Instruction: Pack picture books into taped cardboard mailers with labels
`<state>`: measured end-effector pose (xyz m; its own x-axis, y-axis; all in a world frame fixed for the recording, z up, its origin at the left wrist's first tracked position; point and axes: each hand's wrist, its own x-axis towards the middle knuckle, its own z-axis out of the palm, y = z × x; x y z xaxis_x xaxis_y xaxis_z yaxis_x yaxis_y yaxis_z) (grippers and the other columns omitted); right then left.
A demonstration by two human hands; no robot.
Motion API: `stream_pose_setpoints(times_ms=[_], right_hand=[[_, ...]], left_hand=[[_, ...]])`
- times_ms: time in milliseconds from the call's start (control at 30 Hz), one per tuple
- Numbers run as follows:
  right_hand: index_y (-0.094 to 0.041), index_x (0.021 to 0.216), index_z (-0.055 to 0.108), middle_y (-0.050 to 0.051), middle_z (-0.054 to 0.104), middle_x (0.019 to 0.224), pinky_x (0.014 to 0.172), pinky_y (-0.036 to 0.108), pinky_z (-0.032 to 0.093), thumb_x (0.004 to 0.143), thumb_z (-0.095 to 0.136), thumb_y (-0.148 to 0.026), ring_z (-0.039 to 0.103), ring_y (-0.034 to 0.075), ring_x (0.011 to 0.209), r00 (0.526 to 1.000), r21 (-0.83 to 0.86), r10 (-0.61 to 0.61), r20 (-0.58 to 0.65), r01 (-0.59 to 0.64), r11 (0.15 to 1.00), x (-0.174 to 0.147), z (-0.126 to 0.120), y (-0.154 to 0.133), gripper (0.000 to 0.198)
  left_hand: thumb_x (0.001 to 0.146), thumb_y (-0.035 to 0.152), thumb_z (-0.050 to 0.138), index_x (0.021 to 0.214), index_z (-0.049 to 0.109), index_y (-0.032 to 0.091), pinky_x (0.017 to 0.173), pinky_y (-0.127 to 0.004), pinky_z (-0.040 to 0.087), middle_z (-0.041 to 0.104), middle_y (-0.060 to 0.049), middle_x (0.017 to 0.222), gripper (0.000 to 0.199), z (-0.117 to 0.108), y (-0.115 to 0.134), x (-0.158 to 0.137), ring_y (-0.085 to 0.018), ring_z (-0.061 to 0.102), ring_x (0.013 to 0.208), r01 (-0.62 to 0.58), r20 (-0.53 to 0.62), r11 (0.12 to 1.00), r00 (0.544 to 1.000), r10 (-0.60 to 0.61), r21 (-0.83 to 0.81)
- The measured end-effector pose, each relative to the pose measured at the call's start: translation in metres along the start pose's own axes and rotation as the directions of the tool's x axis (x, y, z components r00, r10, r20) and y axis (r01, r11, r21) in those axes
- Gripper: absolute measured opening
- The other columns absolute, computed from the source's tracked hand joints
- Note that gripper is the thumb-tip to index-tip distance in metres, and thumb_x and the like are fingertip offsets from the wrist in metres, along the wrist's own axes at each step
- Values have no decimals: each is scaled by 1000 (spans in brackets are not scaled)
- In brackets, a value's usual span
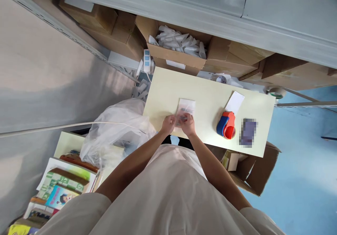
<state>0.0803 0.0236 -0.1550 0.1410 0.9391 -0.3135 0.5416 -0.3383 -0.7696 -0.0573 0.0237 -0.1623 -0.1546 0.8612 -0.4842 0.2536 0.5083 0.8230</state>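
Note:
A small clear plastic bag point(187, 105) lies on the pale tabletop point(205, 91) near its front edge, with something dark and reddish faintly visible inside. My left hand point(169, 124) is closed, its curled fingers pinching the bag's left edge. Over the lower right part of the bag, my right hand point(187, 124) has its fingers bent together and gripping it. The fingertips are small and slightly blurred, so the exact hold is hard to see. To the right stands a red and blue tape dispenser point(228, 125), apart from both hands.
A white card point(235, 102) and a pixelated dark object point(247, 133) lie on the table's right side. Behind are cardboard boxes, one full of white rolled pieces point(181, 41). A power strip point(146, 61) hangs behind left. Plastic sheeting point(113, 122) and books point(63, 196) sit at left.

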Motion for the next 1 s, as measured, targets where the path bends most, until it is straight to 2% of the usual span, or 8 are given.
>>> stream_pose_setpoints(times_ms=[100, 167, 267, 433, 600, 733, 867, 1000], right_hand=[[-16, 112, 53, 13, 58, 109, 78, 38, 51, 75, 56, -28, 59, 18, 79, 991, -2, 114, -77, -114, 993, -12, -21, 24, 40], [-16, 110, 54, 11, 61, 101, 76, 37, 52, 75, 55, -28, 60, 18, 77, 979, 45, 203, -25, -202, 978, -16, -28, 36, 38], [-17, 109, 56, 8, 63, 96, 75, 35, 52, 74, 53, -25, 61, 18, 79, 974, 114, 216, 71, -223, 968, -14, -22, 40, 36], [-15, 118, 54, 12, 57, 104, 77, 37, 52, 73, 52, -17, 58, 21, 89, 991, 37, 117, 63, -119, 992, 28, 6, 3, 45], [-19, 97, 59, 5, 57, 85, 81, 38, 49, 72, 49, -11, 54, 18, 83, 992, -43, -65, 104, 70, 997, 97, 41, -48, 29], [-19, 99, 59, 6, 59, 91, 79, 35, 49, 72, 50, -12, 55, 16, 79, 994, -8, -56, 94, 57, 998, 136, 64, -72, 29], [-19, 109, 59, 8, 60, 101, 78, 32, 51, 73, 48, -13, 58, 14, 81, 993, 50, -46, 105, 41, 998, 148, 77, -77, 38], [-17, 122, 54, 11, 58, 110, 82, 34, 51, 74, 49, -15, 60, 17, 90, 994, 72, -66, 87, 60, 996, 146, 79, -76, 48]], left_hand=[[78, 24, 58, 101, 63, 14, 91, -40, 44, 62, -11, 102, 26, 8, 2, -10, -23, 60, 94, -38, 64, 991, 997, 29, 132], [77, 19, 56, 107, 61, 14, 94, -41, 43, 63, -11, 103, 31, 15, 4, -14, -25, 58, 101, -88, 111, 972, 992, 65, 219], [76, 16, 55, 113, 59, 17, 97, -42, 42, 63, -11, 104, 37, 21, 7, -14, -26, 54, 108, -120, 78, 953, 992, 102, 279], [78, 21, 55, 115, 56, 16, 98, -43, 42, 60, -13, 108, 38, 5, 14, 24, -27, 53, 111, -57, -56, 943, 995, 79, 327], [77, 20, 54, 113, 55, 17, 100, -44, 41, 61, -13, 110, 36, -37, 30, 96, -28, 52, 113, -98, -142, 923, 977, 161, 372], [77, 21, 53, 114, 54, 17, 100, -41, 41, 60, -13, 115, 37, -66, 40, 144, -27, 53, 113, -128, -144, 922, 971, 192, 365], [79, 21, 51, 119, 51, 15, 101, -40, 39, 57, -14, 122, 41, -79, 43, 163, -26, 51, 118, -155, -95, 927, 976, 198, 343], [79, 21, 53, 126, 47, 14, 106, -42, 36, 53, -14, 131, 48, -83, 42, 162, -27, 47, 125, -195, -75, 928, 970, 229, 318]])
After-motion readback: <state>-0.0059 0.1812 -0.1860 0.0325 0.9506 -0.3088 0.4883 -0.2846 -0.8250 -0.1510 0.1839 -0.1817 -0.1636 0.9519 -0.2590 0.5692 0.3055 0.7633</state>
